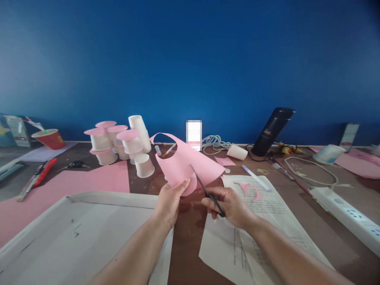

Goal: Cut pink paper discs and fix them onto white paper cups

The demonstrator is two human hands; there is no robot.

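- Pink paper [204, 160]: one, held up mid-view over the table [187, 241]; a round cut-out at ten o'clock. Bearings below were taken from it.
- Left hand [170, 200]: at seven o'clock; thumb and fingers pinched the paper's lower edge.
- Right hand [228, 206]: at five o'clock; fingers were closed through and around the scissors' handles.
- Scissors [215, 202]: one pair, black-handled; blades lay at the paper, tips toward eleven o'clock.
- Cups [105, 142]: white, stacked with pink discs, between nine and ten.
- Sheet [97, 182]: pink, flat, at nine.
- Tray [113, 233]: white, at eight.
- Page [279, 209]: printed, between four and five, bearing scraps [257, 194].
- Flask [271, 130]: black, between two and three.
- Power strip [338, 206]: white, near four.
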